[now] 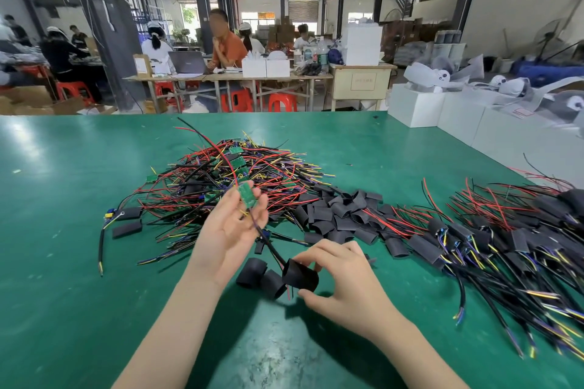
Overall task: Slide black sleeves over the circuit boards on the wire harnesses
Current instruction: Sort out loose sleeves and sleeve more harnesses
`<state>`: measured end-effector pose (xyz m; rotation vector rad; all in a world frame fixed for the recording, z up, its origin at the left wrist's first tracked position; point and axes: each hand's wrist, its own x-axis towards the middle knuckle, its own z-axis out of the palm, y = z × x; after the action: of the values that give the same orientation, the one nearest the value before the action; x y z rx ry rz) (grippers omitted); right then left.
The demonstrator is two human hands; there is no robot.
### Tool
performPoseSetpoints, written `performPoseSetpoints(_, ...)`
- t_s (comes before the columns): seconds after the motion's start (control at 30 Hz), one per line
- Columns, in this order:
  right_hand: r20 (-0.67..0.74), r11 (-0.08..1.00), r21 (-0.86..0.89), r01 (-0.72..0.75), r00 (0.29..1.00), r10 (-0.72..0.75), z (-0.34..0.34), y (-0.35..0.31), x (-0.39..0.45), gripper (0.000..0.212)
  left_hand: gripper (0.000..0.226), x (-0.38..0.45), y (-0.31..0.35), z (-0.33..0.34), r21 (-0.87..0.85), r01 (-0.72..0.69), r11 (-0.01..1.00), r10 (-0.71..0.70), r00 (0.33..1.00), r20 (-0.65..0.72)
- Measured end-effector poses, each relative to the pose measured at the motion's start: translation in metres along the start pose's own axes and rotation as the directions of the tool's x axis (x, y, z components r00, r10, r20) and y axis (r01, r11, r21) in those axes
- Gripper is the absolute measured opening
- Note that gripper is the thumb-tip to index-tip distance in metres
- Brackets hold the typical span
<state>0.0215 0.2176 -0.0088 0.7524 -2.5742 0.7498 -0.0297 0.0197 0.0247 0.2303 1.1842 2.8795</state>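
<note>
My left hand (232, 224) holds a small green circuit board (247, 196) upright between thumb and fingers above the green table (79, 230). Red and black wires run from the board up to the pile and down toward my right hand. My right hand (341, 281) pinches a black sleeve (300, 275) with the harness wires passing through it, below the board. Two more black sleeves (262, 276) lie on the table just left of it.
A tangled pile of unsleeved harnesses (234, 177) lies behind my hands. Loose black sleeves (344, 215) are heaped to the right of it. Sleeved harnesses (493, 240) are spread at the right. White boxes (442, 110) stand at the far right edge. People work at tables beyond.
</note>
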Motion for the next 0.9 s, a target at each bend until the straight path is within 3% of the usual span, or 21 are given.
performPoseSetpoints(0.17, -0.103, 0.994, -0.021, -0.103, 0.99, 0.101, -0.004, 0.006, 0.002, 0.032, 0.017, -0.001, -0.013, 0.002, 0.264, 0.032, 0.964, 0.006, 0.99, -0.14)
performPoseSetpoints(0.33, -0.195, 0.975, -0.091, -0.204, 0.963, 0.184, -0.008, 0.01, 0.002, 0.034, 0.016, -0.003, -0.012, -0.002, 0.426, 0.022, 0.904, 0.019, 0.996, -0.09)
performPoseSetpoints(0.63, -0.267, 0.989, -0.115, -0.095, 0.962, 0.062, -0.005, 0.008, 0.002, 0.039, 0.017, -0.011, -0.035, 0.003, 0.601, 0.195, 0.775, -0.149, 0.981, -0.126)
performPoseSetpoints(0.9, -0.236, 0.994, 0.04, -0.102, 0.966, 0.109, -0.008, 0.011, 0.002, 0.041, 0.017, -0.009, -0.029, -0.002, 0.718, 0.028, 0.696, -0.091, 0.995, 0.049)
